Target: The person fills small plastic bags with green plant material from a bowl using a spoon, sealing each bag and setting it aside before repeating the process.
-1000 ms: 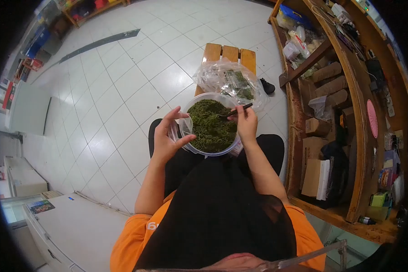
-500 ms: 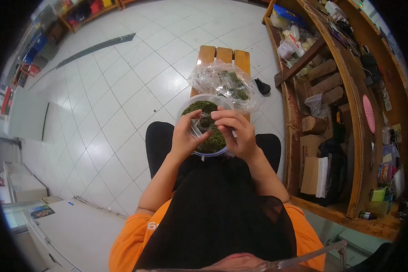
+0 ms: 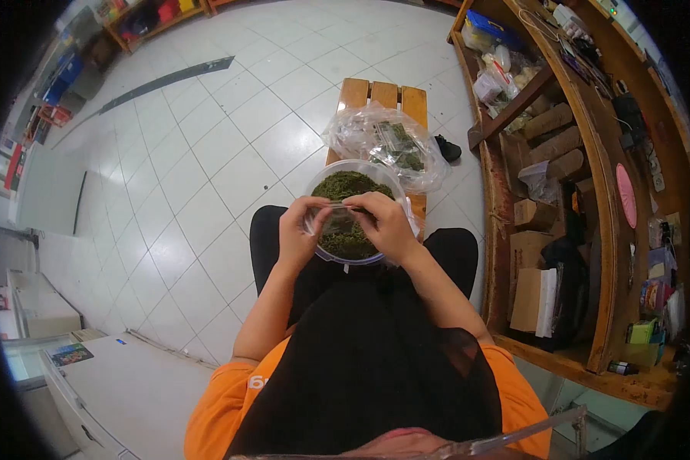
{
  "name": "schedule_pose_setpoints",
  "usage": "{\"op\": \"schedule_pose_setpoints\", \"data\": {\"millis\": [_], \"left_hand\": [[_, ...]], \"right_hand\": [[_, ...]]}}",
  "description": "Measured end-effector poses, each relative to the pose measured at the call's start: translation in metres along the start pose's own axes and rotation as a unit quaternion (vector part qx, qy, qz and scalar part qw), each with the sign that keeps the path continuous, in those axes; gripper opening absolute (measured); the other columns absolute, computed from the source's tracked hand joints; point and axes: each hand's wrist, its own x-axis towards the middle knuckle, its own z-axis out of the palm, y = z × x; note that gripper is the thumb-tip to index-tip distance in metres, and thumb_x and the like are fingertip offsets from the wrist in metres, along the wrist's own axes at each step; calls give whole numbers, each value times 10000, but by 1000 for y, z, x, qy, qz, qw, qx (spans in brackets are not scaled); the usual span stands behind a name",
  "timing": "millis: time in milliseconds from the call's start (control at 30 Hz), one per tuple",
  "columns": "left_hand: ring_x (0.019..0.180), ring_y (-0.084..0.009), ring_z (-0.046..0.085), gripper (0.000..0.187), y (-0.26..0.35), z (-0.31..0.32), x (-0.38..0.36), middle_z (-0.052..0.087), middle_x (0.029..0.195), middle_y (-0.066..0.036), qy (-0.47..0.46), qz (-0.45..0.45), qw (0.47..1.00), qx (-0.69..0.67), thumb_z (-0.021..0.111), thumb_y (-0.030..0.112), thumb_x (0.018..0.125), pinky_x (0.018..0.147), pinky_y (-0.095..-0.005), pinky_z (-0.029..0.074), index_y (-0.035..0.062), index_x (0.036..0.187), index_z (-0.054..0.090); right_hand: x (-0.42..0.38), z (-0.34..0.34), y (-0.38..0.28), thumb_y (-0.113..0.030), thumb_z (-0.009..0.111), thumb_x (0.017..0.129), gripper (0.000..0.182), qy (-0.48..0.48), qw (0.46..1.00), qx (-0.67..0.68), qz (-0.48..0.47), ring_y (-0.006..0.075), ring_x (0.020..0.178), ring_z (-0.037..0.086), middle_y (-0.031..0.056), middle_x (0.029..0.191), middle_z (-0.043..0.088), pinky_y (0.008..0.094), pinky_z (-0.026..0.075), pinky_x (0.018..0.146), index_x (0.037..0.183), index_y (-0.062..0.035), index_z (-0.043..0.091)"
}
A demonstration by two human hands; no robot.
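The left hand (image 3: 297, 230) and the right hand (image 3: 387, 224) are meeting above a round clear tub (image 3: 350, 213) that is sitting at the near end of a wooden slatted worktop (image 3: 383, 96), just in front of the person's knees. Both grips are pinched narrow: the fingertips of each hand are closing on the top edge of a small clear bag (image 3: 336, 221), the left hand taking its left corner and the right hand its right corner, so the bag is hanging between them over the tub. The bag is looking thin and see-through, with some dark green stuff showing through it; whether that lies inside the bag or only behind it cannot be told. The tub is holding a heap of dark green, moss-like material (image 3: 346, 185), visible mostly at its far side beyond the hands. Just beyond the tub, farther along the worktop, a large crumpled clear plastic bag (image 3: 383, 142) is lying with small green packets inside it. To the right, wooden shelves (image 3: 560, 123) are standing crowded with boxes and rolls, well apart from the hands.
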Motion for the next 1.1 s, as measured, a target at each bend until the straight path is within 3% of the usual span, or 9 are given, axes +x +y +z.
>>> {"op": "schedule_pose_setpoints", "data": {"millis": [133, 333, 567, 633, 700, 733, 833, 933, 1100], "left_hand": [[746, -223, 613, 87, 11, -7, 0, 629, 761, -94, 22, 9, 999, 40, 736, 63, 808, 677, -316, 479, 22, 825, 661], [714, -279, 565, 89, 30, -8, 7, 610, 737, -87, -23, 152, 977, 151, 737, 35, 764, 637, -359, 456, 45, 797, 654], [710, -253, 565, 76, 27, -15, 7, 636, 754, -80, -29, 107, 986, 125, 736, 58, 783, 639, -339, 454, 45, 792, 662], [724, -180, 562, 128, 23, -17, 4, 661, 841, -67, -71, -27, 996, 36, 736, 86, 810, 659, -301, 447, 36, 904, 666], [742, -159, 554, 238, 24, -16, 5, 650, 947, -69, -59, -24, 998, 27, 728, 86, 820, 678, -285, 446, 32, 1031, 632], [760, -137, 547, 354, 26, -15, 6, 639, 1052, -71, -45, -21, 999, 18, 719, 87, 830, 698, -268, 445, 28, 1157, 597], [800, -138, 528, 597, 26, -11, 2, 551, 1224, -90, -23, -46, 993, -106, 676, 66, 832, 746, -257, 456, 39, 1371, 419], [923, -145, 554, 691, 19, -7, 1, 492, 1317, -121, -100, -104, 957, -252, 619, 91, 853, 806, -266, 465, 39, 1459, 290], [1136, -150, 526, 696, 25, 5, -1, 474, 1357, -111, -203, -272, 870, -357, 549, 103, 859, 942, -279, 423, 31, 1484, 251]], "right_hand": [[1, -2, -10, -8, 657, 826, 236, -14, 996, 35, 84, 277, 775, 601, 109, 886, 645, 346, 487, 703, 1060, -36, 670], [6, 7, -7, -44, 693, 769, 169, -39, 997, -64, -37, 271, 795, 545, 86, 833, 627, 370, 454, 745, 937, -63, 682], [8, 7, -3, -241, 705, 820, 246, -70, 989, -53, 116, 319, 676, 562, 158, 701, 571, 402, 453, 632, 737, -18, 642], [10, 6, 5, -266, 703, 840, 280, -84, 983, 28, 162, 330, 652, 573, 173, 685, 561, 400, 451, 609, 733, -13, 653], [7, 5, 24, -294, 695, 890, 273, -138, 979, 62, 136, 122, 628, 560, 81, 696, 635, 293, 430, 570, 879, -22, 707], [8, 4, 29, -294, 695, 890, 273, -138, 979, 62, 135, 122, 628, 560, 81, 696, 635, 293, 430, 570, 879, -22, 707], [12, -2, 48, -289, 606, 964, 275, 96, 891, 239, 374, 90, 631, 544, 63, 813, 697, 255, 420, 558, 980, -35, 710], [11, -12, 54, -253, 636, 947, 226, 98, 831, 403, 371, 83, 669, 551, 36, 860, 698, 256, 438, 600, 959, -37, 703], [4, 7, 0, -107, 704, 820, 112, -39, 988, 90, 117, 210, 787, 603, 68, 876, 667, 327, 480, 705, 899, -33, 677]]}}
